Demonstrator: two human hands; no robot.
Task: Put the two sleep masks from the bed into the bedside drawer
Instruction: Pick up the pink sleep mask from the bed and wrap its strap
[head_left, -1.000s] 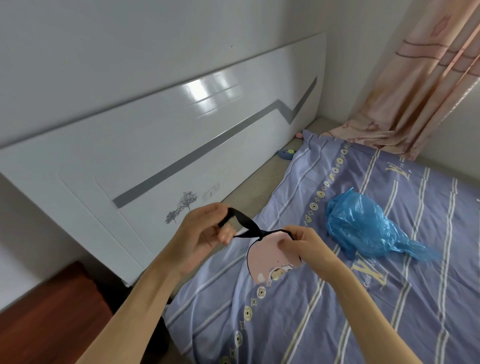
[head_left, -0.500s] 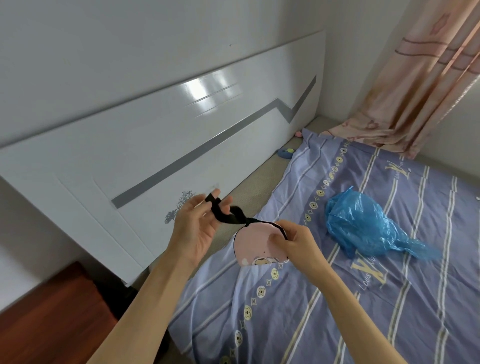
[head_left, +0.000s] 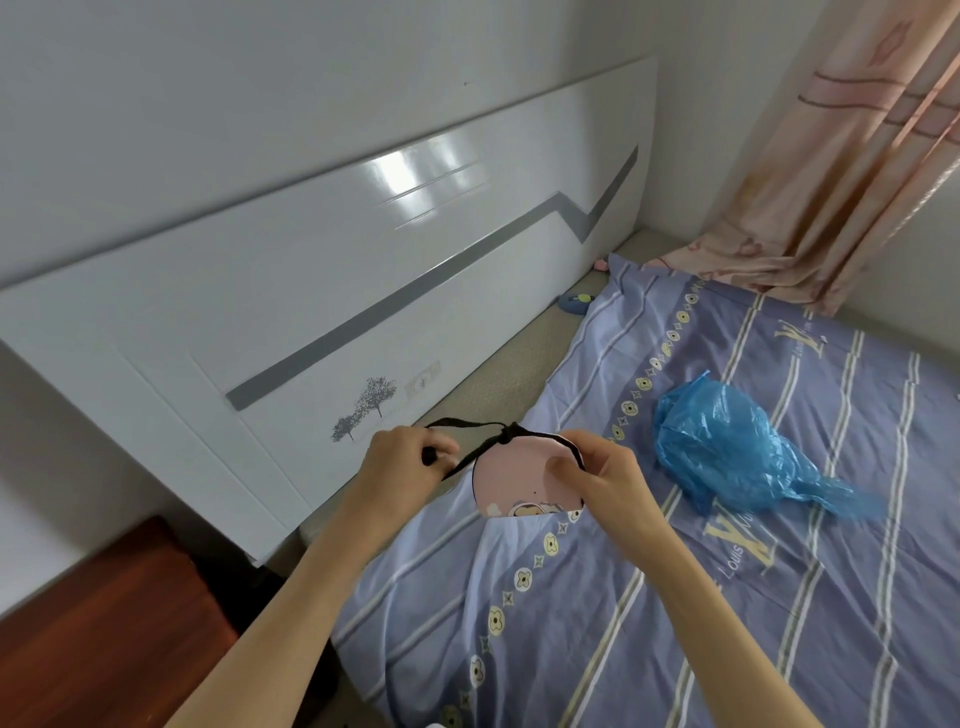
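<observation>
The left hand (head_left: 400, 460) is closed around the black strap (head_left: 467, 434) of a pink sleep mask (head_left: 519, 486), the strap drawn taut from its fist to a knot at the mask's upper edge. The right hand (head_left: 597, 475) pinches the mask's other side, thumb pressed on the pink face, fingers curled behind. The mask hangs between the two hands, lifted above the bed (head_left: 675, 597), its lower edge showing a small cartoon print. To the right of the right hand, apart from it, a crumpled blue plastic bag (head_left: 727, 447) lies on the striped lilac sheet. Beyond the left hand stands a glossy white headboard (head_left: 311, 291). Below the left forearm, a reddish wooden bedside cabinet top (head_left: 104, 634) shows. A pink curtain (head_left: 857, 156) hangs far beyond the right hand.
</observation>
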